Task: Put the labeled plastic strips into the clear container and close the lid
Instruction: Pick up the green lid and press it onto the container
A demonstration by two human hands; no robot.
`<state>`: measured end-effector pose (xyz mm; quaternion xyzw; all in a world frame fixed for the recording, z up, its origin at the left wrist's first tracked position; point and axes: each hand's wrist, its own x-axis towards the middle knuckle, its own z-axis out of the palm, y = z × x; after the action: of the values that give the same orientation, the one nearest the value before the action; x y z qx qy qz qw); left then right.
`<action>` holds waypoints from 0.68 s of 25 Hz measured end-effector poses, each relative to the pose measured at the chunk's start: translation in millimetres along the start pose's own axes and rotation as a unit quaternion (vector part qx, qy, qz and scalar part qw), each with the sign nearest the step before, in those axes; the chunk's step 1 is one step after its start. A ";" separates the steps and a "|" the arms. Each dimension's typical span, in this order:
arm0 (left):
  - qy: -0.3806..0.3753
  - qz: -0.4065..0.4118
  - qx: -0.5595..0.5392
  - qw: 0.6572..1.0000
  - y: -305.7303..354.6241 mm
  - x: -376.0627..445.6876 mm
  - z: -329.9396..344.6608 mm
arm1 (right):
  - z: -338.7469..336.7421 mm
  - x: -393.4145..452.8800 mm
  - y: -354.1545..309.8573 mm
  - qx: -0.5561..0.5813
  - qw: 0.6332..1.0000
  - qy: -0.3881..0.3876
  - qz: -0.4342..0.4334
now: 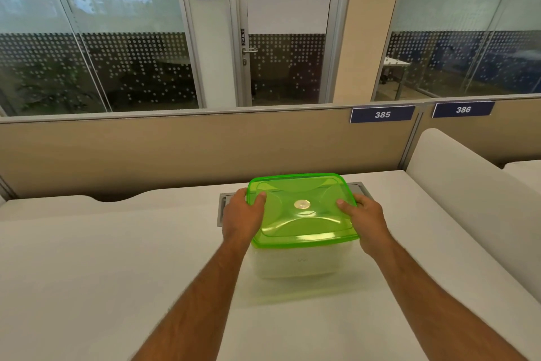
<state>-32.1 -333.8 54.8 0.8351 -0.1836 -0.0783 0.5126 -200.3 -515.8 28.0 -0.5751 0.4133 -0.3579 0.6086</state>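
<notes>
A clear container (295,265) stands on the white desk, topped by a translucent green lid (303,208) with a small round disc at its centre. My left hand (243,215) grips the lid's left edge, thumb on top. My right hand (364,220) grips the right edge the same way. The lid sits over the container's rim; whether it is pressed down all round I cannot tell. No labeled plastic strips show on the desk, and the container's cloudy wall hides what is inside.
A grey cable hatch (224,208) is set into the desk (117,258) just behind the container. A beige partition (175,149) with number plates 385 and 386 closes the desk's far side. A white divider (456,173) runs along the right.
</notes>
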 end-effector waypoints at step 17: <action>-0.033 0.001 0.175 0.984 -51.2 21.5 16.4 | 11.3 -1.5 37.4 -0.177 0.983 0.036 0.025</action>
<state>-5.9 -334.9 3.1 0.9087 -0.2118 -0.0722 0.3524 -192.1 -506.8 -9.1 -0.6500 0.5057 -0.2840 0.4911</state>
